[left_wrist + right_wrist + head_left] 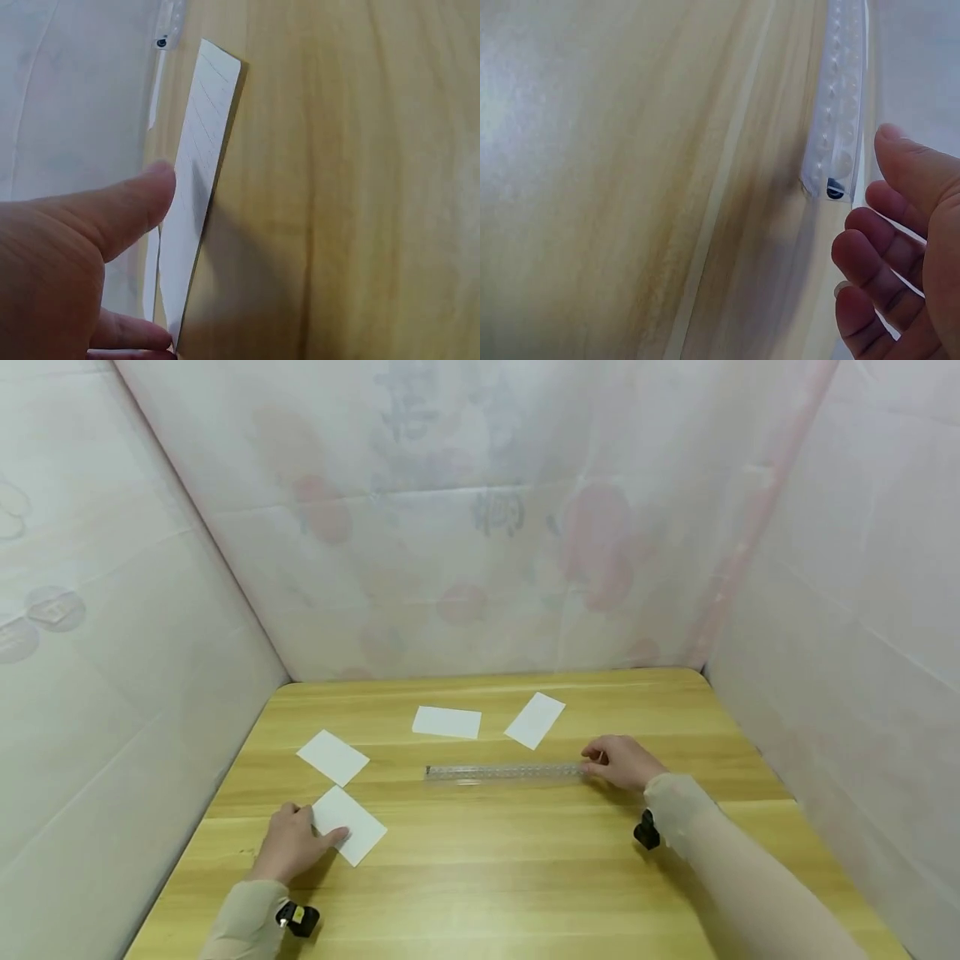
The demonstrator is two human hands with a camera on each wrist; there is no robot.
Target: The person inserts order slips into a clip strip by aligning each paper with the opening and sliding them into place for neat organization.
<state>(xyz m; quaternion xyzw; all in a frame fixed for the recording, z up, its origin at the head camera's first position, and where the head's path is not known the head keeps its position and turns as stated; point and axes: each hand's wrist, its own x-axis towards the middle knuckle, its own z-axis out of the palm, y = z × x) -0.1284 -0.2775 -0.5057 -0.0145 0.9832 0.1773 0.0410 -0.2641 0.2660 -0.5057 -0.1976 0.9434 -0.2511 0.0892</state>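
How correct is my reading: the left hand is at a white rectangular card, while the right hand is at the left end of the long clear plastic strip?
Only the end is wrong: the head view shows the right hand at the right end of the long clear plastic strip. The left hand is at a white rectangular card, as you say.

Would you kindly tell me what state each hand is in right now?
Left hand: open, thumb over a white card.
Right hand: open, by the end of the clear strip.
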